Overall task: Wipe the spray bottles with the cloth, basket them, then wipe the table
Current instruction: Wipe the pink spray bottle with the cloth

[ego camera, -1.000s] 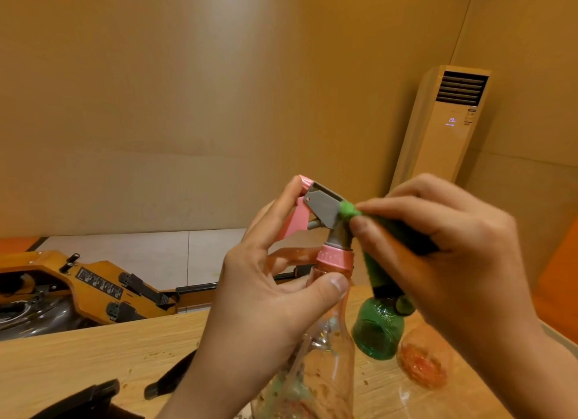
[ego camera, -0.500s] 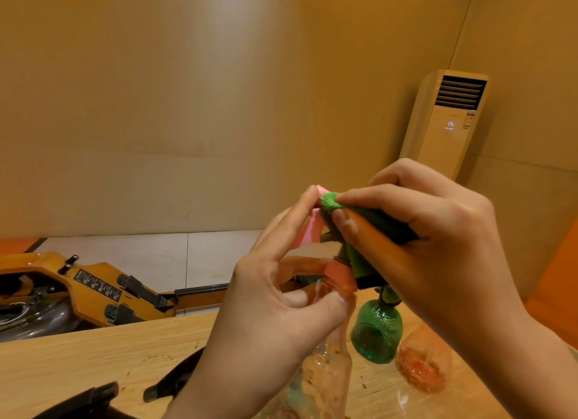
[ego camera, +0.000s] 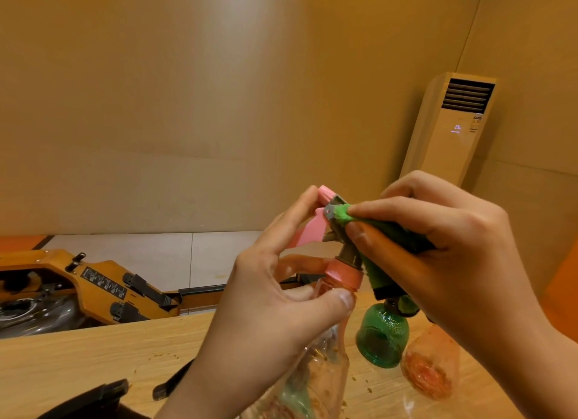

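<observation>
Head view: nearest, the left hand grips the pink-capped spray bottle by its neck, thumb under the cap, forefinger on the pink nozzle, holding it upright over the table; the right hand pinches the green cloth against the grey sprayer head; behind, a green bottle stands near the table's far edge, an orange bottle just beside it on the right; beyond, a yellow machine and, by the wall, an air conditioner.
</observation>
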Tool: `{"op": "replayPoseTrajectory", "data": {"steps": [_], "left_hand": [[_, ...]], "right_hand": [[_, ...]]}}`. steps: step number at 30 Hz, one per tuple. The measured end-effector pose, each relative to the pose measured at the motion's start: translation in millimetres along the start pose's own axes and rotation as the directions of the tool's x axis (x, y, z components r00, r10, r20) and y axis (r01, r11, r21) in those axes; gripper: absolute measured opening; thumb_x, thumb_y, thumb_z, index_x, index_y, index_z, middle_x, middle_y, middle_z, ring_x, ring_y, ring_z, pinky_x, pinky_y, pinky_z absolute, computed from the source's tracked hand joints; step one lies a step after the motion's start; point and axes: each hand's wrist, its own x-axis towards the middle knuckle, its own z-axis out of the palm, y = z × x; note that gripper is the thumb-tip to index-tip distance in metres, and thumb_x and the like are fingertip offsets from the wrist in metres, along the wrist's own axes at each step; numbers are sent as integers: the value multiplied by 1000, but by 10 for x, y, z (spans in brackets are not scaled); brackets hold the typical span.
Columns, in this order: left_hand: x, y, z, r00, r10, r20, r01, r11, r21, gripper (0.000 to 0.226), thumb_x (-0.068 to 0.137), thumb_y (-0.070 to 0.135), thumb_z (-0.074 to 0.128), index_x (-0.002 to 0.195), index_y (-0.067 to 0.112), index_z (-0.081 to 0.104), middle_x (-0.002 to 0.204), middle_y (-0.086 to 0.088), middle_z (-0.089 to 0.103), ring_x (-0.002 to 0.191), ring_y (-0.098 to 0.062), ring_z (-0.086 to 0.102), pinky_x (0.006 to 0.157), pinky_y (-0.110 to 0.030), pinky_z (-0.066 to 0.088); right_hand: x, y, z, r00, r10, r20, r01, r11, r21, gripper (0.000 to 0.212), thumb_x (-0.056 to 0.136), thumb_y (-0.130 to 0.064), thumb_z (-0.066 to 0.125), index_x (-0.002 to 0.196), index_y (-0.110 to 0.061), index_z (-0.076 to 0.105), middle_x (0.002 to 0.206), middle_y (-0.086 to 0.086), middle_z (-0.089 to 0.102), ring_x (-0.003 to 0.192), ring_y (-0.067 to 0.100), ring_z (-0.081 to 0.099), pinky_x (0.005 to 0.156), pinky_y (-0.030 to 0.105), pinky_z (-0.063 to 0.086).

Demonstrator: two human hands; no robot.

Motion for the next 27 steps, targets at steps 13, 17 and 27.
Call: {"op": "replayPoseTrajectory", "data": {"steps": [13,17,27], "left_hand": [[-37,-4,77,999,-13,49,13,1000,2,93,76,-15,80,126,60,58,127,33,63,102,-9,74,79,-24,62],[-36,14,63,1000,5,22,-5,1000,1,94,74,-17,81,130,55,57,122,34,65,99,-9,75,79,-27,63],[-2,-5,15,1000,-12,29,11,999,31,93,75,-17,79,132,52,56,116,37,67,95,-7,76,78,-21,61]], "right_hand": [[22,4,-23,999,27,-45,-27,1000,-12,18,91,-27,73,103,-14,80,92,0,66,81,15,65,62,32,56],[67,-12,-34,994,110,-13,-109,991,72,17,92,-32,74,105,-21,79,95,-4,67,88,11,66,67,27,56],[56,34,-63,912,321,254,-406,794,453,12,85,-27,75,96,-29,80,89,-10,79,81,8,75,66,21,58]]}}
